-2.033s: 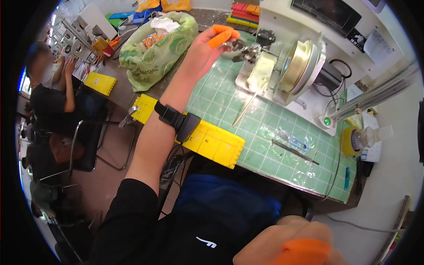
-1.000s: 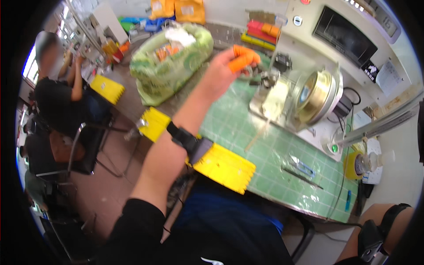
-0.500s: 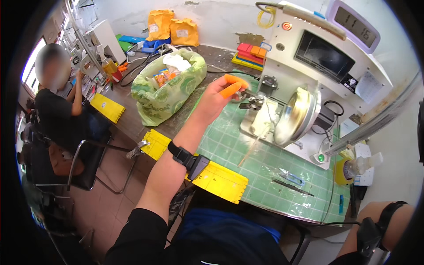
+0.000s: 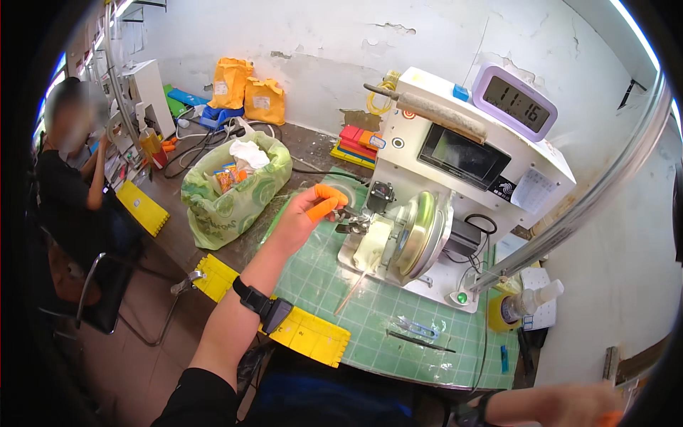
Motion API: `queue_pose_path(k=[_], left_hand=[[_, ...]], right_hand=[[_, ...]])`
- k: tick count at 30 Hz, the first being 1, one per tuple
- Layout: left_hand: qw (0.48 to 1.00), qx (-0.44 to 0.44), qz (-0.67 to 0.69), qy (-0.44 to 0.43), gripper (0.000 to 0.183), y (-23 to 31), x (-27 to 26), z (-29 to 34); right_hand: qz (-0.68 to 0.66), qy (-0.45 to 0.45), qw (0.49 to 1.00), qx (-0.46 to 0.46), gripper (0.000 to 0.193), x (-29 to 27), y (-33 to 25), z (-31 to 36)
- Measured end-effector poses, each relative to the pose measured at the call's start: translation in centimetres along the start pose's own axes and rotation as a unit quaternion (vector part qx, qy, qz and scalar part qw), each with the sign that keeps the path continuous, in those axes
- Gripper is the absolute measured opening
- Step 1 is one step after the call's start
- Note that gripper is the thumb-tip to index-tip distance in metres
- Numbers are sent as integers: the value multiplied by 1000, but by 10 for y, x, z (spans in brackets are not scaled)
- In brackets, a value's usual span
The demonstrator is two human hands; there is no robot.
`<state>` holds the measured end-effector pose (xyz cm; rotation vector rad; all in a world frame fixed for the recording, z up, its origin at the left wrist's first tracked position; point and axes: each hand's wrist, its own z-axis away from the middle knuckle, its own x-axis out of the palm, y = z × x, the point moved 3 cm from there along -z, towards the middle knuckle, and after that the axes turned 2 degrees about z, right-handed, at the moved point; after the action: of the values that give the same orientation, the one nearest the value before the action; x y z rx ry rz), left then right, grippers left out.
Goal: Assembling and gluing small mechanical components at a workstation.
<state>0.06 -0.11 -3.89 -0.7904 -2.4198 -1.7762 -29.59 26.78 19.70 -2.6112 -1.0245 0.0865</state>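
My left hand [image 4: 307, 211], with orange finger cots on thumb and index finger, is pinched closed at the left end of a metal clamp holder [image 4: 356, 225] on a white benchtop machine [image 4: 421, 99]. What lies between the fingertips is too small to make out. Just right of the clamp stands a round wheel [image 4: 420, 238] with a shiny rim, and a pale block [image 4: 373, 245] sits below the clamp. My right hand [image 4: 573, 406], smeared by motion, is low at the right edge, away from the machine; orange shows at its fingertips.
A green plastic bag [image 4: 235, 203] with wrappers stands left of my left hand. Black tweezers [image 4: 420, 341] lie on the green mat [image 4: 384, 349]. At right is a yellow-based bottle [image 4: 514, 309]; a yellow ruler-like strip [image 4: 306, 336] lines the front edge. A seated person [image 4: 67, 185] works at far left.
The view has swung right, so the bench appears shifted left. My right hand has come into view at the lower right, moving. My left hand stays pinched at the clamp.
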Motion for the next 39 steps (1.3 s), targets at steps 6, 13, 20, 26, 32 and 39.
queue_pose_path(k=[6, 13, 20, 26, 32, 39], left_hand=[[1000, 7, -18, 20, 15, 8, 0, 6], [1000, -3, 10, 13, 19, 2, 0, -2], [997, 0, -74, -9, 20, 16, 11, 0], [874, 108, -462, -110, 17, 66, 43, -9], [838, 176, -477, -199, 12, 67, 56, -20], [965, 68, -202, -152, 6, 35, 46, -28]], right_hand=[[279, -27, 856, 434, 28, -38, 56, 112], [616, -56, 627, 473, 23, -53, 95, 171], [601, -68, 617, 504, 31, -63, 109, 194], [564, -30, 612, 554, 34, -72, 110, 193], [537, -53, 573, 617, 31, -78, 108, 186], [292, 19, 759, 581, 4, -28, 115, 131]])
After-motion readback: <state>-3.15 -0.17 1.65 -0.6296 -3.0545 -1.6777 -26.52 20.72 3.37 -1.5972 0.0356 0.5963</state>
